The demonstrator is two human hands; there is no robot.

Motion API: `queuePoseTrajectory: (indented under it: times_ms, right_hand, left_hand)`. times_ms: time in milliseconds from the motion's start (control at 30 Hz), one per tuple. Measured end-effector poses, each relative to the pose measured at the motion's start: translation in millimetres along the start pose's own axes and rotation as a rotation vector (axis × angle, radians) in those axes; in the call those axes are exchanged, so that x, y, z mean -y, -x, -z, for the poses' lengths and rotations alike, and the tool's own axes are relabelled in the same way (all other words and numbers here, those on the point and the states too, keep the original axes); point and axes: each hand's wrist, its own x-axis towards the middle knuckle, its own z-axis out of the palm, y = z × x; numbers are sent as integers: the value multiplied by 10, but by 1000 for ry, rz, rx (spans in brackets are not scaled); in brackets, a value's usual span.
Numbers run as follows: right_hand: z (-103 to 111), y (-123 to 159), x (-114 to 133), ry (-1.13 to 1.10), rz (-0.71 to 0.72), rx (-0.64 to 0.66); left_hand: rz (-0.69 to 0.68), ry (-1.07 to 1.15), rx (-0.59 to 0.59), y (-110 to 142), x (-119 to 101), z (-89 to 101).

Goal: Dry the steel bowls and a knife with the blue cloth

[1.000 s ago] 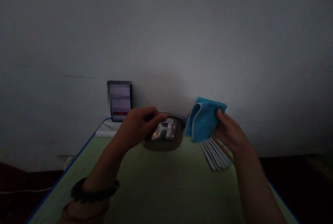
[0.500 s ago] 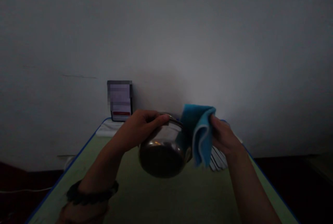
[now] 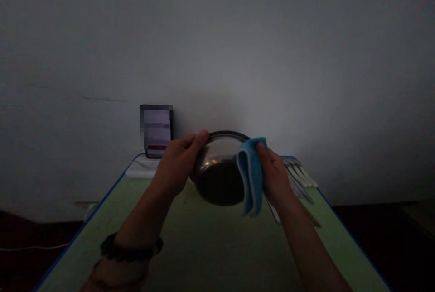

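Note:
A shiny metal bowl point(image 3: 220, 169) is held up above the table, tilted so that its dark underside faces me. My left hand point(image 3: 181, 158) grips its left side, thumb up by the rim. On the opposite side my right hand point(image 3: 276, 172) is closed on a folded blue cloth point(image 3: 252, 174) with pale edging. The cloth lies against the bowl's right side and hangs below the fingers. The inside of the bowl is turned away from view.
The green table point(image 3: 210, 251) has a blue edge and stands against a grey wall. A phone point(image 3: 157, 131) leans there, near a white cloth point(image 3: 141, 167). Forks point(image 3: 301, 172) and chopsticks point(image 3: 311, 215) lie at the right.
The bowl has moved up and slightly right and has turned, with my left hand on it. My right hand has brought the cloth left, onto the bowl's side, uncovering the cutlery.

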Motion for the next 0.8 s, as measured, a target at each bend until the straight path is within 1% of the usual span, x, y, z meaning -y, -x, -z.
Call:
queuePoseTrajectory:
  times_ms: [67,100,167,233,267,400,500,533,567,600,633,667,733,800]
  right_hand:
    - [12,-22,-40,-97,-22,-47]
    - [18,-34,-56,-135,-37,-50]
    - [36,-52,-77,-181,-66,-38]
    - [65,-64,-85,-180,-77,-10]
    - [83,-66,-83,-161,-77,9]
    - [161,-57,-44,-10,-91,136]
    - [188,-38,-6,28,-128,215]
    - [179,-29,3,12,-139,225]
    - [158,-20,10,-14,-148,223]
    - [124,-9,14,-49,-154,200]
    - [78,3,16,-91,-160,161]
    - [23,15,16,-147,-164,100]
    - [-94,34,10,-271,-168,-50]
    - [-181,41,2,-379,-173,-159]
  left_hand:
    - [32,164,-7,-23,46,-6]
    - [47,208,22,-31,60,-8]
    - [73,211,124,-39,67,-1]
    - [63,126,235,-33,50,21]
    - [37,65,273,-25,36,35]
    - [-104,-156,382,25,-30,71]
    - [-131,-221,497,68,-77,56]
    - [-119,-214,498,78,-87,47]
    - [-100,-196,467,85,-93,36]
    - [-79,-172,407,88,-93,25]
    - [-57,-139,324,88,-87,14]
    - [-39,-89,216,84,-78,1]
    - [-18,42,-9,68,-51,-27]
    - [-11,151,-166,51,-29,-51]
